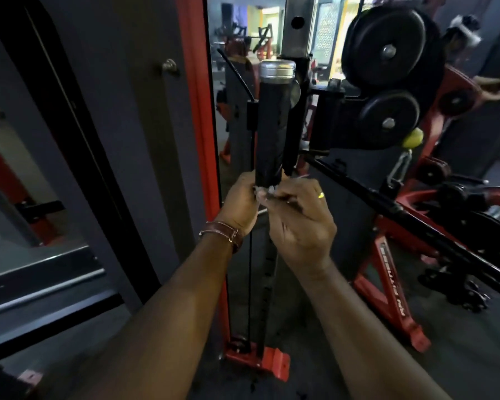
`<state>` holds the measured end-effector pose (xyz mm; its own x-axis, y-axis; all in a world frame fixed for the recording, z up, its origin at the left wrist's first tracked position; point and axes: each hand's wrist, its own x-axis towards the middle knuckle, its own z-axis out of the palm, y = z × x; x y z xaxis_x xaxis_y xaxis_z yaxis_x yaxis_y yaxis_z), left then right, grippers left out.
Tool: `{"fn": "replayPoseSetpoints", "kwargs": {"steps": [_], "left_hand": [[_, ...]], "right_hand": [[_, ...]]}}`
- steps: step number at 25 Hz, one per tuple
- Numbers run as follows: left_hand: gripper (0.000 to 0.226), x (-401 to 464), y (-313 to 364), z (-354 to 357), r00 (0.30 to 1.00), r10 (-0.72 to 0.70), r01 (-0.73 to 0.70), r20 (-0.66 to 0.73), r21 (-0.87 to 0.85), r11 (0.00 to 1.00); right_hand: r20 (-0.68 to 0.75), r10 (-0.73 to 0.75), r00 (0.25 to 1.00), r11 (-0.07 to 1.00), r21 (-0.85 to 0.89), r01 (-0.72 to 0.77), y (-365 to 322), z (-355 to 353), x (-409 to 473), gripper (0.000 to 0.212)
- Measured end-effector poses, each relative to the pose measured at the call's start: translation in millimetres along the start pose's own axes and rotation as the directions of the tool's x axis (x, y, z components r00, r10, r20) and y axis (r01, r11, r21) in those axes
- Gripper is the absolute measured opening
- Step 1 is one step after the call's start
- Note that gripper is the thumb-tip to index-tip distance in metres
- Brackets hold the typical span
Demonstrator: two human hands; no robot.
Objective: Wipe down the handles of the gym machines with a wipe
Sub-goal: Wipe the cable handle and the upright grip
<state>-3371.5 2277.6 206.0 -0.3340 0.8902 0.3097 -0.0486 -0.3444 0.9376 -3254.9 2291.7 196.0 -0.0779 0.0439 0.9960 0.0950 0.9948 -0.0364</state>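
Note:
A black handle grip [272, 125] with a silver end cap [277, 71] stands upright in the middle of the view. Both hands meet at its lower end. My left hand [241, 204] curls around the base of the grip from the left. My right hand [300, 223] sits just to the right and pinches a small white wipe [264, 193] against the bottom of the grip. Only a crumpled bit of the wipe shows between the fingers. A brown strap is on my left wrist and a ring on my right hand.
A red machine post [198, 111] runs behind the handle on the left. Black pulley wheels [387, 50] and a yellow stopper ball [413, 138] hang at upper right. A black bar [416, 220] slants down to the right over a red frame [387, 287]. Grey wall panels fill the left.

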Motion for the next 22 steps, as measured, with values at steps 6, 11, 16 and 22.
{"fn": "replayPoseSetpoints", "kwargs": {"steps": [6,11,16,22], "left_hand": [[0.038,-4,-7,-9,0.996,-0.087,0.091,0.028,-0.177,0.980],[0.078,-11,2,-14,0.988,-0.095,0.128,0.124,-0.295,0.947],[0.070,-10,5,-11,0.992,-0.105,0.122,0.066,-0.387,0.914],[0.073,-11,-3,-15,0.985,-0.163,0.166,0.056,-0.557,0.814]], "right_hand": [[0.173,0.034,0.984,0.992,-0.127,-0.012,-12,2,37,0.010],[0.579,-0.264,0.771,0.840,-0.255,0.479,-4,-12,3,0.014],[0.526,-0.146,0.838,0.840,-0.381,0.385,-31,-3,90,0.009],[0.857,0.011,0.516,0.718,-0.366,0.593,-56,9,59,0.022]]}}
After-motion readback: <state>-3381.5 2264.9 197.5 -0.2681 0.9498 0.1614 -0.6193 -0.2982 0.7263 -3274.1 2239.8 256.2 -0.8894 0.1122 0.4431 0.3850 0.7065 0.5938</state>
